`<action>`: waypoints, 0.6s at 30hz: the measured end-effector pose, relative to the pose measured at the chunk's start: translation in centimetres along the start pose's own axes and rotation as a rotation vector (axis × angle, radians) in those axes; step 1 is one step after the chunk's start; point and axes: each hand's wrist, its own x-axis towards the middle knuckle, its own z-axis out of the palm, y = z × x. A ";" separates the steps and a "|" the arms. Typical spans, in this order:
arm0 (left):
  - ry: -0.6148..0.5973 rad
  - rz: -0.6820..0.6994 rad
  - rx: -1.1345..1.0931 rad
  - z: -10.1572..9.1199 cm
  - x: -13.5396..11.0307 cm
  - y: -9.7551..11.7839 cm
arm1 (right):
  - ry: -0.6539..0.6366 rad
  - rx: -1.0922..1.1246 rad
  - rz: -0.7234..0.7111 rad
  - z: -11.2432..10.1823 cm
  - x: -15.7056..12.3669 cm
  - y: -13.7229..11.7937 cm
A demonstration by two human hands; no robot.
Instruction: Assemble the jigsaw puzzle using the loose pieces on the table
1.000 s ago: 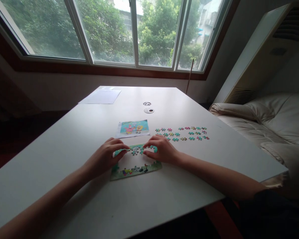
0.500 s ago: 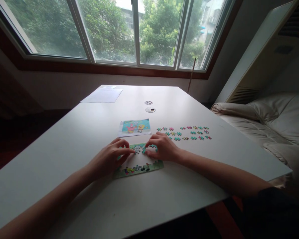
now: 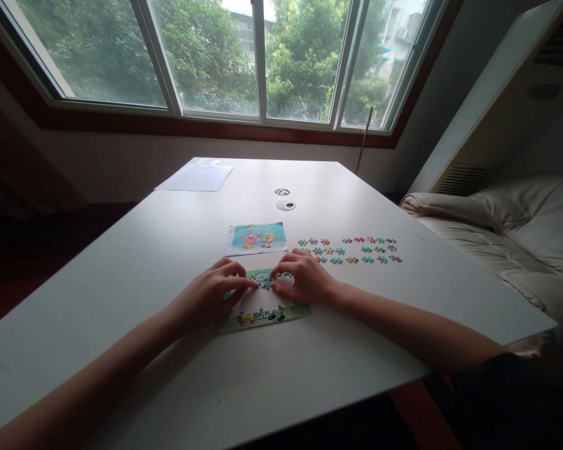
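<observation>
A partly assembled jigsaw puzzle lies on the white table in front of me. My left hand rests on its left part, fingers curled, fingertips pressing pieces near the puzzle's top middle. My right hand lies on the upper right part, fingers bent down onto the pieces. The fingertips of both hands nearly meet at the top edge. Just beyond the puzzle lies a cartoon reference picture. Several loose puzzle pieces are spread in rows to the right of my right hand.
A sheet of paper lies at the table's far left. Two round cable-hole covers sit mid-table. A cream sofa cushion is at the right, beside the table edge. Windows fill the far wall.
My left hand has slid right along the puzzle's top edge until its fingertips come close to my right hand's. The view has shifted slightly.
</observation>
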 end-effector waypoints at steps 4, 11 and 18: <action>-0.008 -0.002 -0.001 -0.1 0.1 0.1 | 0.015 0.015 -0.004 0.0 0.0 0.0; -0.006 -0.004 0.002 -0.1 0.1 0.1 | 0.000 0.024 -0.012 0.8 0.3 0.2; -0.013 -0.003 0.011 -0.1 0.2 0.2 | -0.047 -0.040 -0.041 0.4 0.6 -0.1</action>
